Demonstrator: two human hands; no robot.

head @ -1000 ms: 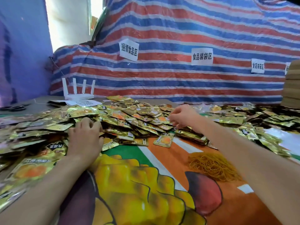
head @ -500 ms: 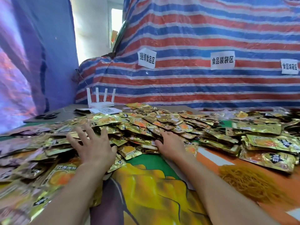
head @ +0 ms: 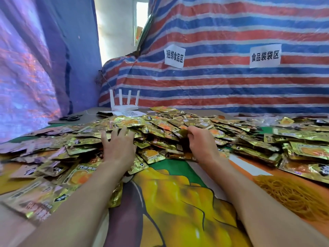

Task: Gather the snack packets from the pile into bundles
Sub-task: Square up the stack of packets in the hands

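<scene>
Many snack packets [head: 154,155] cover the tabletop [head: 178,202]. My left hand [head: 118,148] lies flat on them, grip wide; my right hand [head: 201,145] curls in among them, fingertips hidden, so I cannot tell its grip.

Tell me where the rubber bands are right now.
In the head view, the rubber bands lie heaped at the near right, beside the right forearm and just in front of the snack packets there.
</scene>
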